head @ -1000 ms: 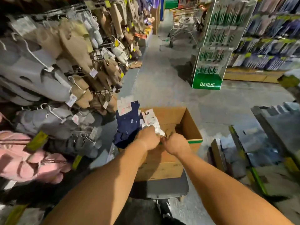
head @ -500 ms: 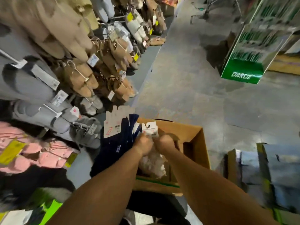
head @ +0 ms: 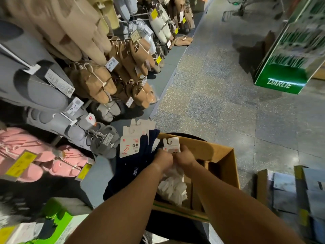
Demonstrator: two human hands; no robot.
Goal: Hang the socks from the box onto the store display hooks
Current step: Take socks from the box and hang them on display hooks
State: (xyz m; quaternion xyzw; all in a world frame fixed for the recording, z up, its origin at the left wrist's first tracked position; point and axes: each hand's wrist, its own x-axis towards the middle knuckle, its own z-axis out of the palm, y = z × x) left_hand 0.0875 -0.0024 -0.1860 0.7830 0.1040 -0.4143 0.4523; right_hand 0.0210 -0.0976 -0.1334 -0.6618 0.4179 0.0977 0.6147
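An open cardboard box (head: pixel 226 166) sits low in the middle of the view. My left hand (head: pixel 162 160) grips a bundle of navy socks (head: pixel 133 166) with white header cards standing up from them, held at the box's left edge. My right hand (head: pixel 184 158) is right beside it and pinches a pair of white socks (head: pixel 173 189) by its white header card (head: pixel 171 147), the socks hanging down into the box. Both fists touch each other over the box.
On the left, display hooks carry grey, beige, brown and pink slippers (head: pixel 98 81) with price tags. A green stand marked DARLIE (head: pixel 281 80) stands on the floor at the right. Flattened cartons (head: pixel 284 191) lie at the lower right.
The camera has tilted down and closer to the rack. Both hands stayed together over the box, and the white socks now hang lower from the card.
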